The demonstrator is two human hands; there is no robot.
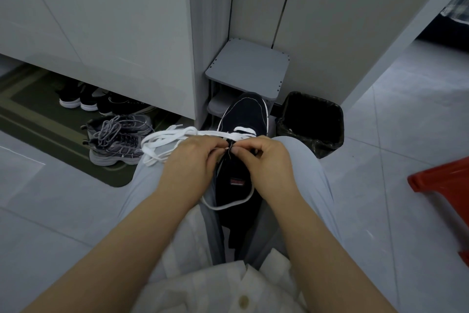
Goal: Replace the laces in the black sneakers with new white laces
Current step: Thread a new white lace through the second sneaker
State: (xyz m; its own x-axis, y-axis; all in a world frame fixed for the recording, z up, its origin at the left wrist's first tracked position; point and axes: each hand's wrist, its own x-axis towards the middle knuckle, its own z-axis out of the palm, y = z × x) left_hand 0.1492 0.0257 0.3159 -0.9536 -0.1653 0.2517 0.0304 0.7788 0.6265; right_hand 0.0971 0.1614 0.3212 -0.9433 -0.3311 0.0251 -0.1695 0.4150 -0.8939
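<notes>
Head view, and it is the only angle on offer: the black sneaker [243, 114] lies between the person's thighs, toe pointing away toward the small grey shelf [248, 69], heel in toward the body. So its long axis runs straight out from the person, with 1 hand on each side of it.

The left hand [193, 157] has its fingers curled and seems to be pinching the white lace [162, 142] right at the eyelet edge. The right hand [269, 160] is curled too, thumb and forefinger nipping the dark edge of the sneaker at the same spot. The fingertips all but meet there, and the lace tip itself is hidden between them.

White shows across the toe-end eyelets only, so by my reckoning the lacing has barely begun and most rows are waiting. A loop of lace sags below the tongue [233, 178], toward the heel.

Here is what matters: the loose bundle of lace lies over the left thigh, left of the shoe. Any slack has to be drawn across from that side, so the left hand is the nearer feeder, I would say.
</notes>
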